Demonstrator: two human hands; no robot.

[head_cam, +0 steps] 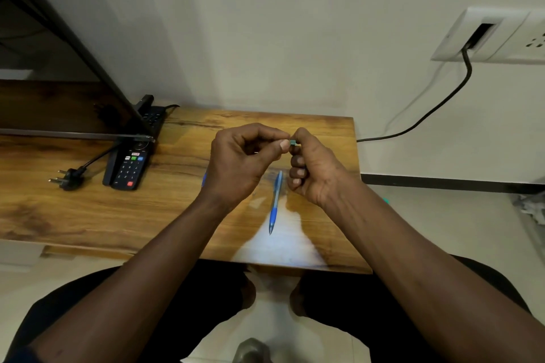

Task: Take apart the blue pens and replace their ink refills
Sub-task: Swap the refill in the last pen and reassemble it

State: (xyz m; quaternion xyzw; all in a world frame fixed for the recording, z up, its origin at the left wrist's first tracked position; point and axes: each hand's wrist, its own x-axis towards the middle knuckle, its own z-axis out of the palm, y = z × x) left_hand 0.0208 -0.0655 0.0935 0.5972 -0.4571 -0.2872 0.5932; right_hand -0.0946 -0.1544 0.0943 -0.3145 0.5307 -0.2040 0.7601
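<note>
Hovering over the worktop [88, 215] near its far right corner, the left hand [239, 162] and right hand [312, 168] meet fingertip to fingertip, each grip pinched closed on a small blue-green pen part [292, 143]. Beneath them a blue pen [275, 206] lies on the worktop, tip toward the near edge.

The brown wood-grain tabletop [88, 215] before me carries a blue plastic click pen [274, 203], tip pointing toward me. Well to its left lie a black button-covered remote control [126, 166] and, beside that, a black pronged plug [66, 179] on its cable.
</note>
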